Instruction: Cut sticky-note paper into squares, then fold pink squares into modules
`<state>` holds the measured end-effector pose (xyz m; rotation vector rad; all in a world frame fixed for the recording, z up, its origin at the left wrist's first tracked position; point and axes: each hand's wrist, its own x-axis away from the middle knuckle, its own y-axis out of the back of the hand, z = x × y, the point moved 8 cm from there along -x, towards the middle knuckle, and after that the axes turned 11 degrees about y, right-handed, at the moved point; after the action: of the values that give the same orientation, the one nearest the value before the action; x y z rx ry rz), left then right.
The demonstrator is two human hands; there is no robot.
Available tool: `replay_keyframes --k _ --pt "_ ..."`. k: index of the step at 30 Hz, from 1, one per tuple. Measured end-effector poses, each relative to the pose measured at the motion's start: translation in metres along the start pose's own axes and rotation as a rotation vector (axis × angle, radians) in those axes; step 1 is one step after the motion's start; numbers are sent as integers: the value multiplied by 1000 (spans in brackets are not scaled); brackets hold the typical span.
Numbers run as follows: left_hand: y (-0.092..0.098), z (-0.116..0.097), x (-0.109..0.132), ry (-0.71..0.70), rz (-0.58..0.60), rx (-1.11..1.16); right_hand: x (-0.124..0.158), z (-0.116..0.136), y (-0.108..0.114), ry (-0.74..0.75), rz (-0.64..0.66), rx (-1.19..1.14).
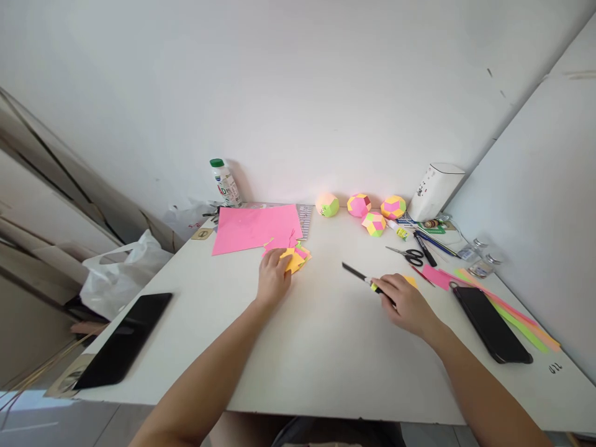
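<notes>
In my right hand (404, 304) is a craft knife (372, 285) with a long dark blade extended, pointing up and to the left above the white table. My left hand (274, 277) is closed with its fingertips on an orange-yellow paper piece (294, 261), in a small pile of cut pink, green and orange pieces. Its thumb is partly visible on the near side. Behind the pile lies a large pink sheet (254, 226), its right side over a patterned grey sheet (306, 220).
Several paper balls (358, 205) stand along the wall. On the right lie scissors (410, 254), a glue bottle (398, 231), pens, glass jars (485, 266), paper strips (521, 318) and a black phone (491, 323). On the left are a black tablet (125, 338) and a white bottle (226, 184).
</notes>
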<state>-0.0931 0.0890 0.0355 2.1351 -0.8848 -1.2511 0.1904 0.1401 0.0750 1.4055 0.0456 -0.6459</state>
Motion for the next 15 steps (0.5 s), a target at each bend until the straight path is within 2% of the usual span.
replay_keyframes --k 2,3,6,8,9,12,15 --pt "-3 13 -2 84 -7 -69 3 -18 8 -155 -47 -1" --pt "-4 11 -1 73 -12 -78 6 -27 11 -231 -57 4" --pt "-4 -16 10 -98 -10 -44 16 -55 17 -448 -78 44" --pt "-5 -41 24 -258 40 15 23 -72 18 -561 -56 69" --pt "-9 -52 32 -337 107 42 27 -78 17 -610 -38 79" --pt "-36 -74 62 -536 442 11 38 -93 12 -750 63 89" --pt "-53 -73 75 -534 615 -68 46 -95 3 -826 196 60"
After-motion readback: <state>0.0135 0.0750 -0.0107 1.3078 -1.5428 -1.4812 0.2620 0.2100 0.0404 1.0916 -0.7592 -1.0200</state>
